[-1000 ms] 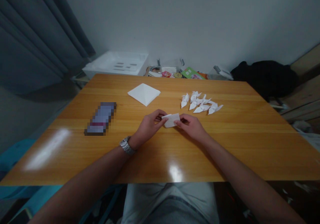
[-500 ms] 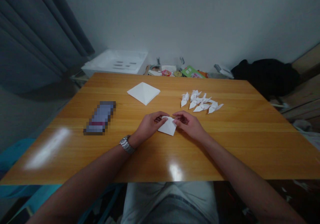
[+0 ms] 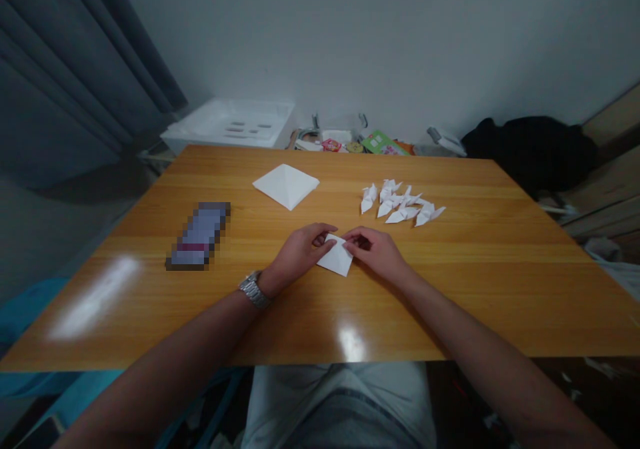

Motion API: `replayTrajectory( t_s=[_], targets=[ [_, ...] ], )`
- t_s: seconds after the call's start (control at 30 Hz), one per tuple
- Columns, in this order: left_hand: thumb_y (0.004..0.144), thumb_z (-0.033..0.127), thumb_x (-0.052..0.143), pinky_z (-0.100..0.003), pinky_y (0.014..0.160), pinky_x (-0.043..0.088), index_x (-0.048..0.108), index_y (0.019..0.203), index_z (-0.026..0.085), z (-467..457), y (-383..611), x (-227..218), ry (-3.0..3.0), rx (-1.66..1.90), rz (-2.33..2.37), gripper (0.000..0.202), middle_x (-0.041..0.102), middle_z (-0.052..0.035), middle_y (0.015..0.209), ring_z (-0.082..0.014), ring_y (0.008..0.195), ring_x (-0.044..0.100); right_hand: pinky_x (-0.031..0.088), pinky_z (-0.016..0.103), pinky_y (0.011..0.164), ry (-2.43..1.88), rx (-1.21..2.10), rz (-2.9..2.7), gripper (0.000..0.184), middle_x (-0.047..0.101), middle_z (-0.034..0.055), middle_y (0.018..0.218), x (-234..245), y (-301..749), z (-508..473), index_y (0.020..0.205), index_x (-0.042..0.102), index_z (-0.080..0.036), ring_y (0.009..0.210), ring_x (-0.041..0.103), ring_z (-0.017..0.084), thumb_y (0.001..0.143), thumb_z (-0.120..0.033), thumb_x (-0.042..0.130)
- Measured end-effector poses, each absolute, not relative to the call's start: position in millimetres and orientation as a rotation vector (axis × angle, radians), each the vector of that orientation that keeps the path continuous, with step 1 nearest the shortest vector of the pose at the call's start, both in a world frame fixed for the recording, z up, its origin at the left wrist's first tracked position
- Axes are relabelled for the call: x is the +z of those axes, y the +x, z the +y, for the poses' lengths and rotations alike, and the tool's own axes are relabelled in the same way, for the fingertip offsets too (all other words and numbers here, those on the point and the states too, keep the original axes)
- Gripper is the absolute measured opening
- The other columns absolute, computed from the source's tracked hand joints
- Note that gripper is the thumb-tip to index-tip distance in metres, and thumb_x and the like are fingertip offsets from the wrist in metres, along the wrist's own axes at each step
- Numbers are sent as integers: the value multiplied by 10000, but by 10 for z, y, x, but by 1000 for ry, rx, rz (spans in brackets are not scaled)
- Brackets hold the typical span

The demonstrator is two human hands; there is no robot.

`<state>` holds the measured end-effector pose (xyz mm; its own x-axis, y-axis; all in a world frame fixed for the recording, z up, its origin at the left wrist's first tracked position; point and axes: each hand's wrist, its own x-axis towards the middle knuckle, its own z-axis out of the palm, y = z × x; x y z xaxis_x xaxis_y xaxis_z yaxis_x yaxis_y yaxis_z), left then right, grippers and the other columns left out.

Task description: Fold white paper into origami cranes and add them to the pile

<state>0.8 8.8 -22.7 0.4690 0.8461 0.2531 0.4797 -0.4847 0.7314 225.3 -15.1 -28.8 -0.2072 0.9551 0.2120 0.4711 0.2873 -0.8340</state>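
Note:
A small folded piece of white paper (image 3: 337,260) lies between my hands, low over the wooden table (image 3: 480,282). My left hand (image 3: 304,245) pinches its left edge, thumb on top and fingers curled behind. The right upper edge is gripped by my right hand (image 3: 376,249), with the thumb on the paper and the fingers bent. Part of the paper's far edge is hidden by the fingertips. Beyond my right hand sit several white origami cranes (image 3: 400,202) in a loose cluster. Past my left hand lies a stack of white paper squares (image 3: 287,185), one corner toward me.
To the left on the table is a pixelated phone-like object (image 3: 199,235). Behind the table's far edge stand a white plastic tray (image 3: 230,122), assorted small items with a green booklet (image 3: 383,143), and a black cloth heap (image 3: 530,145).
The folded paper has shifted slightly toward me and turned a little, showing a crease. My right fingers have closed in along its upper edge. My left hand has barely moved.

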Motion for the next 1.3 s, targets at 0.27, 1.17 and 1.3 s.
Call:
replayTrajectory(
  t_s=[0.27,1.17,1.3],
  targets=[
    [974,299,592,-357,937,529,664,1103,197,79,-15,-125,2389,834,1063,180,643,-66,1106,-212,1028,634,493,308,708,-1333,583,-1961,96,733,46,866,-294,2298,-126,967,727,-202,772,655,190,907,-241,663],
    [1006,281,523,-453,1121,430,585,1410,203,57,-68,-222,2725,464,989,417,580,-140,1430,-278,1305,554,507,400,862,-1126,355,-2324,165,672,97,1031,-312,2437,-79,1079,722,-205,968,609,244,986,-287,613],
    [1013,287,512,-451,1116,441,606,1385,177,69,-69,-214,2741,460,1015,399,585,-143,1421,-279,1286,565,503,440,926,-1015,346,-2390,193,662,107,1119,-300,2515,-59,1132,728,-222,1054,594,260,964,-275,649]
  ],
)
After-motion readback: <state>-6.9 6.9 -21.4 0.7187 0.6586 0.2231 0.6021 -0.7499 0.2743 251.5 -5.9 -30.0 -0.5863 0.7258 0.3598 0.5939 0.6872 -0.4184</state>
